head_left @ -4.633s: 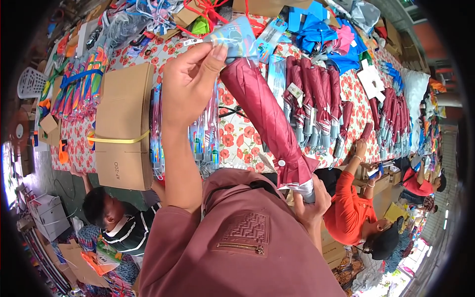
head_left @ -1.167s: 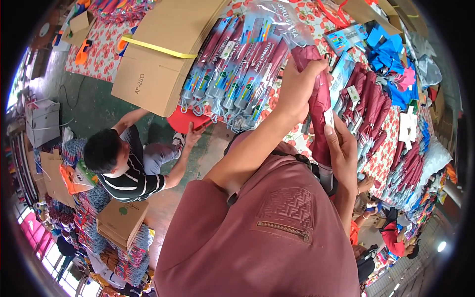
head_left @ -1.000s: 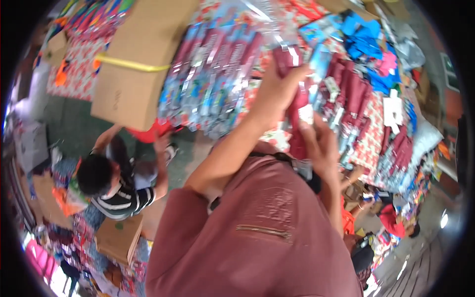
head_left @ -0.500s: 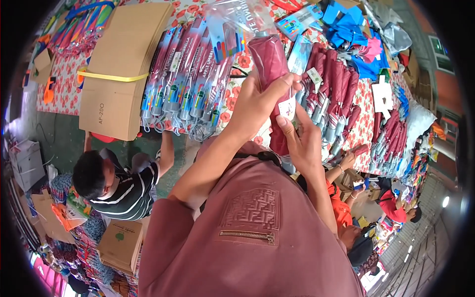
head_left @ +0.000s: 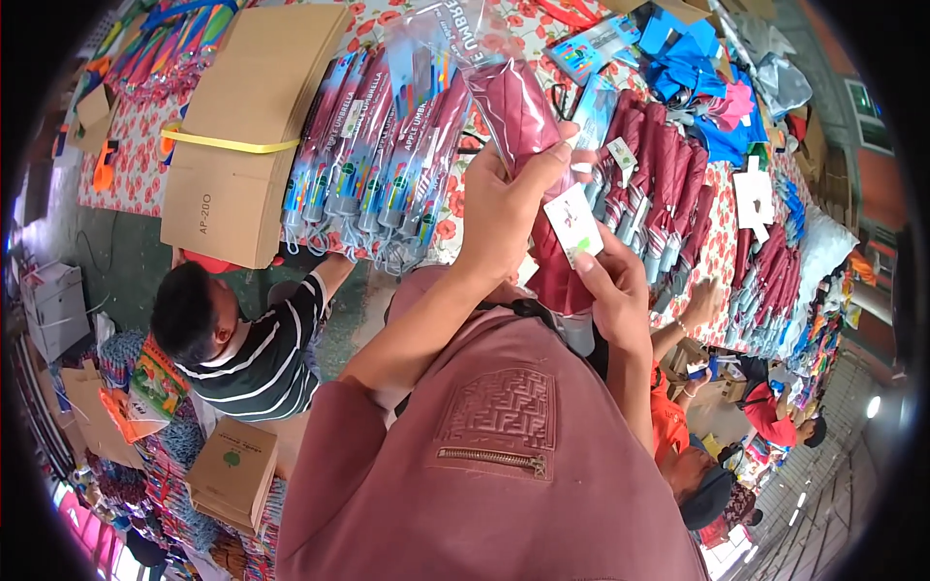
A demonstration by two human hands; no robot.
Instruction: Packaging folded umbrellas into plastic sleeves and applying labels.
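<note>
A folded maroon umbrella (head_left: 521,111) slants in front of me, its grey handle end toward my body. My left hand (head_left: 506,208) is closed round its middle. My right hand (head_left: 620,295) pinches a white hang tag (head_left: 573,221) against the umbrella's side, with the thumb on top of the card. A clear printed plastic sleeve (head_left: 436,37) lies at the umbrella's far end; I cannot tell how much of the umbrella it covers. Beyond my left hand, several sleeved umbrellas (head_left: 363,145) lie in a row. Unsleeved maroon umbrellas (head_left: 664,160) are bunched right of my hands.
Flat brown cartons (head_left: 247,116) with a yellow strap are stacked at left on the flowered tablecloth (head_left: 126,179). Blue fabric pieces (head_left: 683,68) lie at the far right. A person in a striped shirt (head_left: 257,358) is at left; another in orange (head_left: 668,416) is at right.
My right hand has shifted right and swung the tag outward, so its printed face shows more. The umbrella's far end now overlaps the clear sleeve more. The striped-shirt person moved slightly.
</note>
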